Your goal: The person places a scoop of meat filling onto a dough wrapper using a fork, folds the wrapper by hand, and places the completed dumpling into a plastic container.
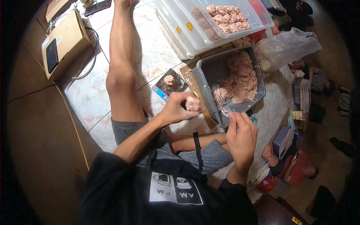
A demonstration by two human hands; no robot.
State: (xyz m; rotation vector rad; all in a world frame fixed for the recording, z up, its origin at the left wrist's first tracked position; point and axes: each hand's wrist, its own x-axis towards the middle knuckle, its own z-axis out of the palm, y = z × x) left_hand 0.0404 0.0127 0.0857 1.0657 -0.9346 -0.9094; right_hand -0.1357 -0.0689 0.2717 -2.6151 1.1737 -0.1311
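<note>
My left hand (180,108) is curled around a lump of pink minced meat (193,104), just left of a grey plastic tub. In my right hand (242,137) is a small metal utensil (224,109), too blurred to tell whether it is a fork or a spoon. Its tip touches the minced meat (242,76) heaped inside the grey tub (200,81). Beyond my left hand, one small meat ball (169,80) rests on a dark digital scale (180,85) with a lit blue display (161,93).
Clear plastic containers (180,36) at the top hold portioned meat balls (229,18). Right of them lies a clear plastic bag (289,47). A cardboard box (66,45) bears a phone (52,55), with a cable (94,56) beside it. Several people sit farther right.
</note>
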